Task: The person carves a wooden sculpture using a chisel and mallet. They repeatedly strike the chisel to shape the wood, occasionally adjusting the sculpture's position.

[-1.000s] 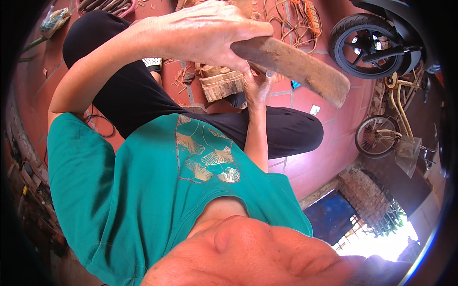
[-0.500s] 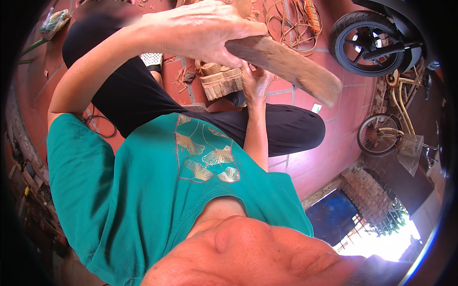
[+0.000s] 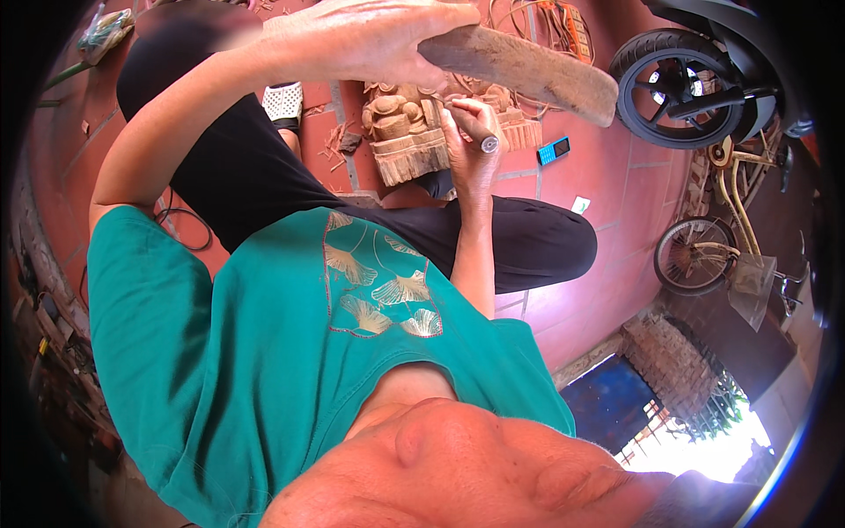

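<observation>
My left hand is closed round one end of a flat, worn wooden mallet, which slants out to the right above the work. Below it, my right hand grips a chisel, its round handle end pointing up toward me. The chisel's tip is hard to see, but it lies at a carved block of wood with rounded, figure-like shapes and a rough fringed lower edge. The mallet hangs apart from the chisel's handle end. Part of the carving is hidden behind my hands and the mallet.
On the red tiled floor lie wood chips, a blue mobile phone and an orange power strip with cords. A motorbike wheel and a bicycle stand at the right. My bent leg is beside the carving.
The mallet has lifted and shifted slightly left with my left hand. It uncovers more of the carving, the chisel in my right hand and the blue phone.
</observation>
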`<state>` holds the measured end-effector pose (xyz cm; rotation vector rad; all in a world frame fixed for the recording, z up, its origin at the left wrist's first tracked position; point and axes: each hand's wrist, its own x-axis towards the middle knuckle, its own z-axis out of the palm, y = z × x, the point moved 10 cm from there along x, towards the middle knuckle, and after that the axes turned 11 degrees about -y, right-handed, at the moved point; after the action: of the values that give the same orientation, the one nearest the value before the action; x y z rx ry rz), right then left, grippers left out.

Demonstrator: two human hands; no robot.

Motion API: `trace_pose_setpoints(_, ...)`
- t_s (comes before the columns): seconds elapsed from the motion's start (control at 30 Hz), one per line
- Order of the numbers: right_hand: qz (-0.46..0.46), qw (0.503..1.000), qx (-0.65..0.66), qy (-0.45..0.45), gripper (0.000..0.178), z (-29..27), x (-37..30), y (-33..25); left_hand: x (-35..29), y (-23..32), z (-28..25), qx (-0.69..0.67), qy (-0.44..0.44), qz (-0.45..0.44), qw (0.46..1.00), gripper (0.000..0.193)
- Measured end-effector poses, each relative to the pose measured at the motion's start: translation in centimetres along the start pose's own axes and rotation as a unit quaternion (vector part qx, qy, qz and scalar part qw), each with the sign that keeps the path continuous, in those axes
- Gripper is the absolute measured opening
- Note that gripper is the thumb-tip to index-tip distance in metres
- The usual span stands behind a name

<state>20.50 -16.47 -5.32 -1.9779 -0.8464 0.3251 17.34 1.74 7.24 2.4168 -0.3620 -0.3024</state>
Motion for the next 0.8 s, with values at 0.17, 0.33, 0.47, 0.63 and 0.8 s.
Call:
trace_pose_setpoints(0.17,0.029,1.000,0.003,-0.002,0.018,0.1,-0.4,0.5,0.5,-1.1,0.8,0.065,0.080,0.012,0.995,0.062)
trace_pose_setpoints(0.33,-0.013,1.000,-0.003,0.018,0.017,-0.1,-0.2,-0.6,0.2,-0.8,1.8,0.053,0.084,0.023,0.995,0.070)
trace_pose_setpoints(0.47,0.033,0.999,-0.017,0.015,0.014,-0.1,-0.4,-0.3,0.0,0.2,1.8,0.036,0.076,0.040,0.996,0.070)
trace_pose_setpoints(0.63,0.024,0.999,-0.017,0.023,0.013,-0.1,-0.4,-0.2,0.0,0.7,1.1,0.013,0.069,0.043,0.997,0.069)
trace_pose_setpoints(0.8,0.002,0.999,-0.027,0.020,0.009,0.0,-0.2,-0.6,-0.7,1.4,0.2,0.035,0.119,0.094,0.988,0.071)
